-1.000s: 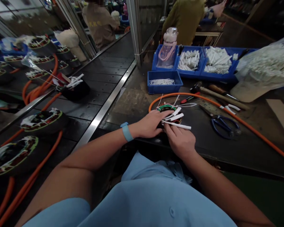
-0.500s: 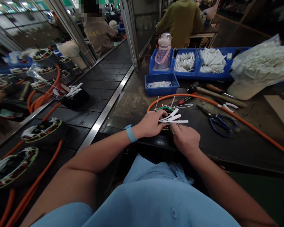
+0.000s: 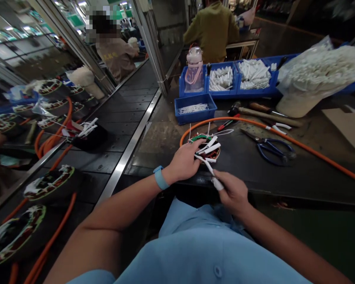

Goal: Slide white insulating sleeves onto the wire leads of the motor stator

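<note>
A motor stator (image 3: 215, 154) with copper windings, green lining and several white sleeves (image 3: 212, 148) sticking out lies near the bench's front edge. My left hand (image 3: 185, 161) grips its near left side, index finger reaching over the windings and thumb beside the sleeves. My right hand (image 3: 234, 192) is closed round a long white sleeve (image 3: 207, 165) that runs from the stator down toward me; its end by the fingers looks wider. Thin white ties (image 3: 224, 132) stand up from the stator's far rim. Part of the stator is hidden behind my left hand.
An orange hose (image 3: 254, 123) arcs round the stator. Blue-handled scissors (image 3: 273, 150) and a hammer (image 3: 266, 115) lie right. Behind stand blue bins (image 3: 238, 94), a small blue tray (image 3: 197, 116) and a bag of sleeves (image 3: 322, 75). More stators (image 3: 51, 183) sit on the conveyor (image 3: 122, 136) left.
My right hand has moved down toward me, away from the stator, drawing the long white sleeve out. My left hand stays at the stator. The camera view has shifted slightly.
</note>
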